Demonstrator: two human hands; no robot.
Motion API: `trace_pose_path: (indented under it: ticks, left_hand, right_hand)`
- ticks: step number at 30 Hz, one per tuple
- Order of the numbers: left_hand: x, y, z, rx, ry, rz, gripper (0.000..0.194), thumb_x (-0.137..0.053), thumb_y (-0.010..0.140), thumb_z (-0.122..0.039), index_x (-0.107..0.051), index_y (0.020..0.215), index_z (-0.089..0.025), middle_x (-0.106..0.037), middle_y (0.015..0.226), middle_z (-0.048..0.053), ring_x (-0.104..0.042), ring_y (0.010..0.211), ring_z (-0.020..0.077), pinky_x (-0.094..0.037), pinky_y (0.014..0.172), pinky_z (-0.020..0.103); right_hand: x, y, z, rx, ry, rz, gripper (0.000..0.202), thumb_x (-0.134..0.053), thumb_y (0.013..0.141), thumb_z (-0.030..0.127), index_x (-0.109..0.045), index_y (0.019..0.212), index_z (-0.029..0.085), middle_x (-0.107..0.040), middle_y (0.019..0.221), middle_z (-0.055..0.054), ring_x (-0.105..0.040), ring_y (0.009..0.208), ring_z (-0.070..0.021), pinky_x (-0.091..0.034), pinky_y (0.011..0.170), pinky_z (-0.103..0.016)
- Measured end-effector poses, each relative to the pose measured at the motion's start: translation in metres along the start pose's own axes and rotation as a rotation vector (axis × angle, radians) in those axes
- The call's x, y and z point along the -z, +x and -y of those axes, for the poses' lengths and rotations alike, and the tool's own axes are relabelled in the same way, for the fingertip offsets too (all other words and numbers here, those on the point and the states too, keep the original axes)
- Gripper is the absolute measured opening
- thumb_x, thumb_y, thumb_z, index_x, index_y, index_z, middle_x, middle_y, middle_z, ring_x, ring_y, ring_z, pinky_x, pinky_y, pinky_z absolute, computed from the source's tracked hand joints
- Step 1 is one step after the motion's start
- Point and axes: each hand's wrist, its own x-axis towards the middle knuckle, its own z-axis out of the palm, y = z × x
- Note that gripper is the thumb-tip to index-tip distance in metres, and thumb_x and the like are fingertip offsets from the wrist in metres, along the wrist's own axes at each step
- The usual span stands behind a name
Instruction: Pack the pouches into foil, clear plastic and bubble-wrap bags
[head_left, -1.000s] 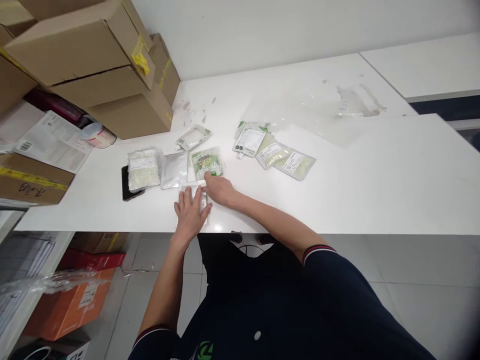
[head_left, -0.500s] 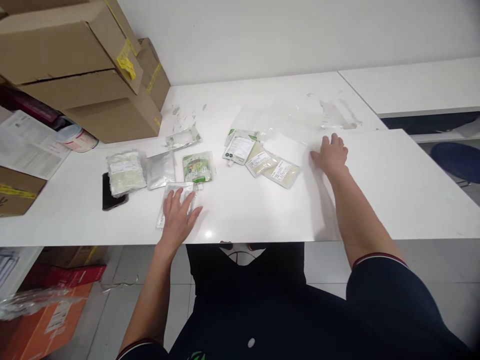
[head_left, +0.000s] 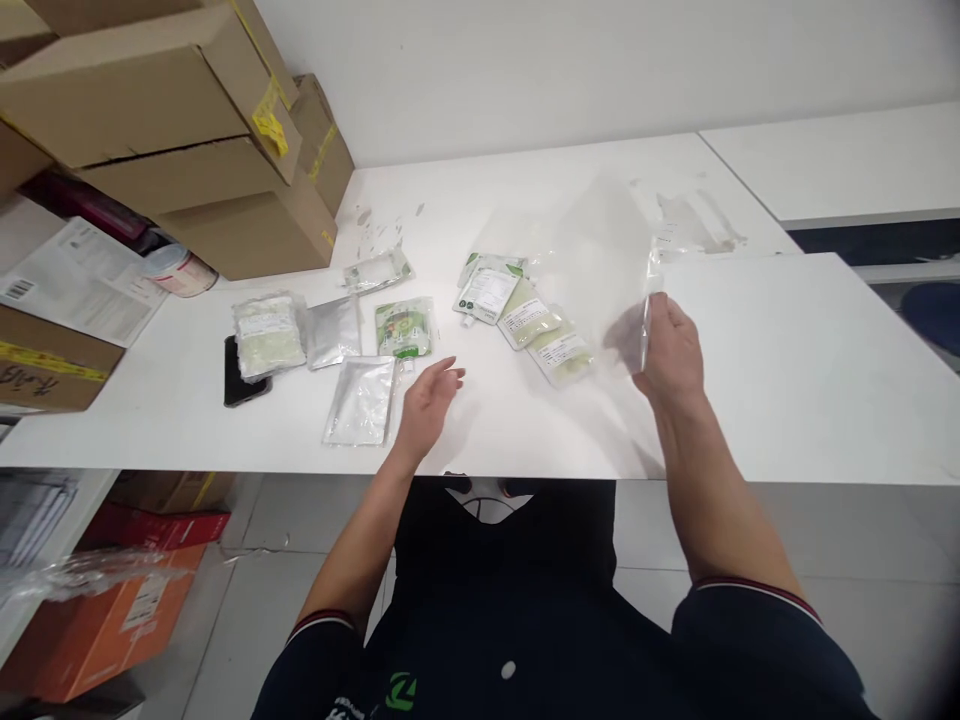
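Observation:
My right hand [head_left: 675, 350] grips the edge of a clear plastic bag [head_left: 604, 240], its side lifted off the table. Part of the bag lies over or behind two pale green labelled packets [head_left: 561, 352] and a white-and-green spouted pouch [head_left: 487, 290]. My left hand [head_left: 431, 400] hovers above the table with fingers apart, holding nothing. Left of it lies a silver foil pouch [head_left: 361, 402], and just beyond is a green printed spouted pouch [head_left: 405, 328]. Farther left are another silver pouch [head_left: 334, 332] and a wrapped pale green packet [head_left: 270, 335].
A black phone [head_left: 244, 385] lies partly under the wrapped packet. Stacked cardboard boxes [head_left: 225, 200] and a round tub [head_left: 180, 270] stand at the left. A clear packet [head_left: 379, 271] lies near the boxes. The white table [head_left: 495, 430] has its front edge close to my body.
My right hand has taken hold of the clear bag and raised its edge. My left hand has left the silver foil pouch and moved right.

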Motion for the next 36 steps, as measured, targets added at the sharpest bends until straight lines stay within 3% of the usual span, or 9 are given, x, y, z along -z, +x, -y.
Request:
trace_pose_path:
  ticks: [7, 12, 15, 21, 23, 25, 29, 32, 36]
  left_hand:
    - [-0.041, 0.006, 0.006, 0.362, -0.531, 0.215, 0.069, -0.068, 0.081, -0.059, -0.048, 0.135, -0.02, -0.06, 0.13, 0.017, -0.069, 0.098, 0.0205, -0.051, 0.095, 0.04]
    - [-0.04, 0.005, 0.009, 0.411, -0.584, 0.108, 0.054, -0.076, 0.077, -0.051, -0.056, 0.114, -0.019, -0.067, 0.102, 0.008, -0.067, 0.077, 0.0127, -0.053, 0.076, 0.029]
    - [-0.036, 0.0, 0.005, 0.399, -0.538, 0.176, 0.048, -0.074, 0.076, -0.056, -0.059, 0.098, -0.017, -0.062, 0.078, 0.002, -0.058, 0.058, 0.0082, -0.047, 0.058, 0.023]
    - [-0.028, -0.015, 0.001, 0.518, -0.634, 0.402, 0.069, -0.063, 0.073, -0.076, -0.063, 0.111, -0.018, -0.07, 0.102, 0.013, -0.07, 0.082, 0.0233, -0.057, 0.071, 0.037]
    - [-0.014, -0.017, 0.004, 0.484, -0.635, 0.286, 0.059, -0.073, 0.072, -0.066, -0.067, 0.106, -0.018, -0.072, 0.095, 0.011, -0.07, 0.079, 0.0201, -0.057, 0.069, 0.032]
    - [0.009, -0.016, 0.008, 0.391, -0.513, 0.024, 0.047, -0.084, 0.067, -0.049, -0.07, 0.098, -0.017, -0.071, 0.08, 0.006, -0.065, 0.065, 0.0127, -0.051, 0.058, 0.024]
    - [0.061, -0.013, 0.006, 0.18, -0.197, -0.358, 0.049, -0.084, 0.063, -0.044, -0.07, 0.096, -0.01, -0.067, 0.065, 0.001, -0.052, 0.046, 0.0052, -0.04, 0.046, 0.019]
    - [0.077, -0.014, 0.002, 0.166, -0.149, -0.352, 0.06, -0.082, 0.066, -0.039, -0.064, 0.115, -0.011, -0.07, 0.067, 0.0, -0.055, 0.045, 0.0059, -0.042, 0.048, 0.019]
    - [0.053, -0.026, 0.005, 0.214, -0.277, -0.262, 0.065, -0.077, 0.073, -0.032, -0.051, 0.131, -0.016, -0.075, 0.089, 0.005, -0.068, 0.06, 0.0105, -0.051, 0.058, 0.022]
  right_hand:
    - [-0.037, -0.028, 0.016, -0.34, 0.423, 0.123, 0.039, -0.04, 0.087, 0.063, -0.044, 0.071, 0.028, -0.038, 0.063, -0.001, -0.052, 0.069, -0.0226, -0.048, 0.066, -0.04]
    - [-0.042, -0.032, 0.041, -0.264, 0.474, 0.114, 0.042, -0.04, 0.086, 0.066, -0.046, 0.069, 0.028, -0.028, 0.061, -0.001, -0.041, 0.06, -0.0211, -0.041, 0.055, -0.036]
    - [-0.041, -0.035, 0.067, -0.184, 0.486, 0.105, 0.046, -0.036, 0.087, 0.068, -0.046, 0.068, 0.028, -0.026, 0.06, -0.001, -0.035, 0.056, -0.0196, -0.035, 0.048, -0.033]
    - [-0.068, -0.057, 0.068, -0.163, 0.376, 0.288, 0.051, -0.021, 0.091, 0.069, -0.046, 0.075, 0.027, -0.045, 0.068, -0.004, -0.049, 0.063, -0.0219, -0.045, 0.054, -0.037]
    - [-0.081, -0.064, 0.05, -0.152, 0.134, 0.386, 0.053, -0.015, 0.094, 0.064, -0.05, 0.084, 0.026, -0.056, 0.078, -0.008, -0.057, 0.075, -0.0246, -0.051, 0.065, -0.041]
    - [-0.085, -0.067, 0.03, -0.137, -0.063, 0.438, 0.05, -0.018, 0.097, 0.059, -0.054, 0.093, 0.024, -0.062, 0.092, -0.011, -0.061, 0.088, -0.0274, -0.052, 0.078, -0.046]
    - [-0.066, -0.063, -0.001, 0.008, -0.466, 0.604, 0.045, -0.057, 0.086, 0.048, -0.056, 0.121, 0.02, -0.053, 0.137, -0.017, -0.044, 0.132, -0.0377, -0.036, 0.109, -0.057]
    - [-0.053, -0.06, -0.017, 0.194, -0.871, 0.831, 0.068, -0.06, 0.083, 0.04, -0.041, 0.145, 0.019, -0.034, 0.157, -0.017, -0.025, 0.147, -0.0374, -0.032, 0.114, -0.057]
    - [-0.053, -0.058, -0.031, 0.352, -1.047, 0.744, 0.053, -0.039, 0.092, 0.018, -0.042, 0.145, 0.012, -0.04, 0.153, -0.02, -0.036, 0.141, -0.0358, -0.044, 0.105, -0.055]
